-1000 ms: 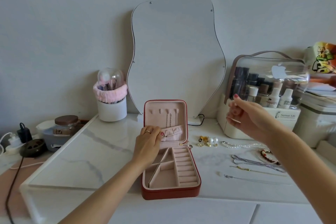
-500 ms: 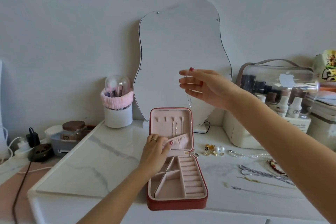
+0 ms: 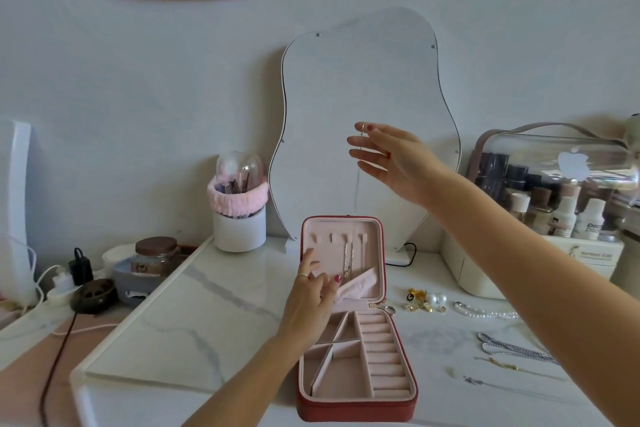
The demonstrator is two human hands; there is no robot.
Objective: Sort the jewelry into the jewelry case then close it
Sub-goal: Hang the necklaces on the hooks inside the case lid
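A red jewelry case point(image 3: 356, 407) lies open on the white marble tabletop point(image 3: 194, 319), its pink lid upright with hooks. My left hand point(image 3: 310, 291) holds the lid's pink pocket flap point(image 3: 360, 284) pulled down. My right hand point(image 3: 388, 158) is raised above the case, pinching the top of a thin necklace chain point(image 3: 357, 184) that hangs straight down into the lid. Another chain point(image 3: 347, 258) hangs from a hook inside the lid. To the right of the case lie gold and pearl earrings point(image 3: 426, 300), a pearl bracelet point(image 3: 485, 313), a dark braided chain point(image 3: 512, 348) and thin necklaces point(image 3: 498, 365).
A wavy mirror point(image 3: 367, 107) leans on the wall behind the case. A white brush cup with a pink band point(image 3: 239, 215) stands at the left, a clear cosmetics organizer point(image 3: 550, 198) at the right. A jar point(image 3: 156, 253), plugs and cables sit at the far left.
My right hand has risen from beside the cosmetics box to above the case, drawing the thin chain up taut. My left hand has stayed on the lid's pocket flap.
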